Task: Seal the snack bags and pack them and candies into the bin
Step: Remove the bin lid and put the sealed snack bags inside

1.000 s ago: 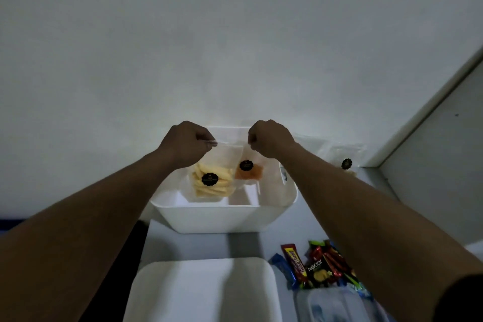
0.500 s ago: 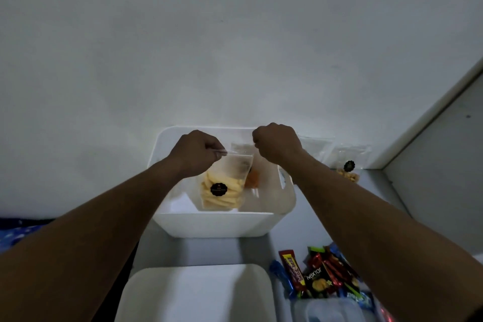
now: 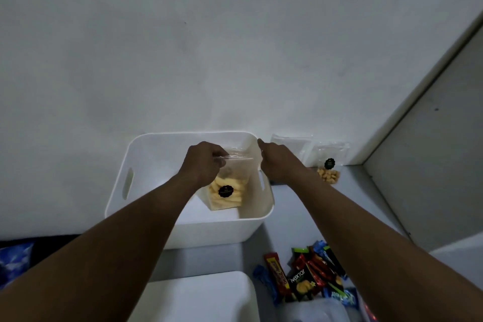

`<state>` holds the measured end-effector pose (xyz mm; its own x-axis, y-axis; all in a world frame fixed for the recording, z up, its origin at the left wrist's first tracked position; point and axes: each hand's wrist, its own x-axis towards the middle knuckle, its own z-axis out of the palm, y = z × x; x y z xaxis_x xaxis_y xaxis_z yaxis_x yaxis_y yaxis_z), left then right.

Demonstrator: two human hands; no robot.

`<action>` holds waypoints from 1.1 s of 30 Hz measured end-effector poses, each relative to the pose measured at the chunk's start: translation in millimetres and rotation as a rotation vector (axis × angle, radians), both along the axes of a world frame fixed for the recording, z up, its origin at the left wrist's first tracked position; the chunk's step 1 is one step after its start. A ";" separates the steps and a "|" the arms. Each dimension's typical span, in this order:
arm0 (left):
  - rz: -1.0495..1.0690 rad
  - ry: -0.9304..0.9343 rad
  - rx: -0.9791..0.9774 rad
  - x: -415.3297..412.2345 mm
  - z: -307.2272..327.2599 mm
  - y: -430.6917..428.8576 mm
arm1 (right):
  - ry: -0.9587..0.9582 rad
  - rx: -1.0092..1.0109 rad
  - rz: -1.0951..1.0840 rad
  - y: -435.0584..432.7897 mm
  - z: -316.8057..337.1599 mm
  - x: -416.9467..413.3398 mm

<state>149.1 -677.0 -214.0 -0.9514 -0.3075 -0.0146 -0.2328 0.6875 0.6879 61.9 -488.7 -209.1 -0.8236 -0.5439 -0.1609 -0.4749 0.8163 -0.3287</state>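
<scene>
Bin [image 3: 222,231]: holding one chip bag [image 3: 226,192], upright.
Left hand [image 3: 205,165]: I am pinching that bag's top.
Right hand [image 3: 279,163]: hovering over the bin's rim; grip unclear.

Head camera, looking forward-down, close over bin [image 3: 146,159].

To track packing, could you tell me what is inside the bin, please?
One bag of yellow snacks, held by the left hand. Bag and forearm hide part of the bin.
</scene>
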 end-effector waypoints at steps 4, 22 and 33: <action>0.034 0.031 -0.046 -4.3 -7.9 -0.7 | 0.014 -0.038 0.018 4.7 -2.8 5.1; 0.102 0.087 -0.276 7.0 14.9 4.9 | -0.107 -0.162 -0.086 16.2 12.1 14.5; -0.037 0.163 -0.311 -51.4 55.7 122.9 | 0.023 -0.114 -0.173 120.8 36.6 -42.5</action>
<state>97.7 -554.1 -158.3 -0.9440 -0.2388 0.2276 -0.1081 0.8757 0.4706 19.4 -367.9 -172.5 -0.9091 -0.4077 -0.0859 -0.3395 0.8444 -0.4143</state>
